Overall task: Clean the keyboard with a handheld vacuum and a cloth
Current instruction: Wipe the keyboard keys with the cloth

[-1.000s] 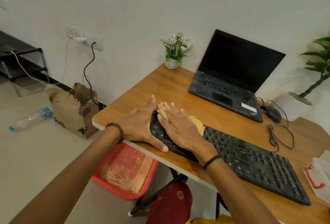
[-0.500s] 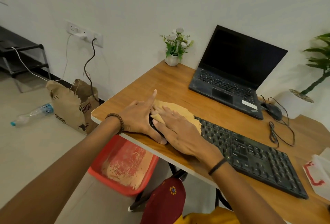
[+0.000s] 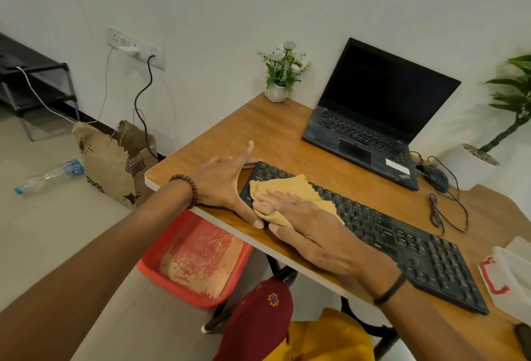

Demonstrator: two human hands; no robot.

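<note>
Head view, keyboard: the black keyboard (image 3: pixel 388 234) lies slanted along the near edge of the desk (image 3: pixel 273 130), with its left end under the hands.
Cloth: the yellow cloth (image 3: pixel 290 186) is spread over the leftmost keys, partly bunched under the fingers.
Right hand: the right hand (image 3: pixel 304 224) lies flat on the cloth with straight fingers, pressing rather than gripping. That probably suits wiping along the key rows.
Left hand: the left hand (image 3: pixel 221 185) is splayed on the desk at the keyboard's left end, thumb by the near corner, holding nothing. It is likely bracing the keyboard against sliding.
Vacuum: not in view.
Around: an open laptop (image 3: pixel 373 119) stands behind the keyboard, with a mouse (image 3: pixel 436 178) and its looped cable to the right. A flower pot (image 3: pixel 277 92) sits at the far corner.
In the way: the keys to the right are bare, and the cable lies apart from them.
Below: a red bin (image 3: pixel 195 257) sits on the floor under the desk edge.
</note>
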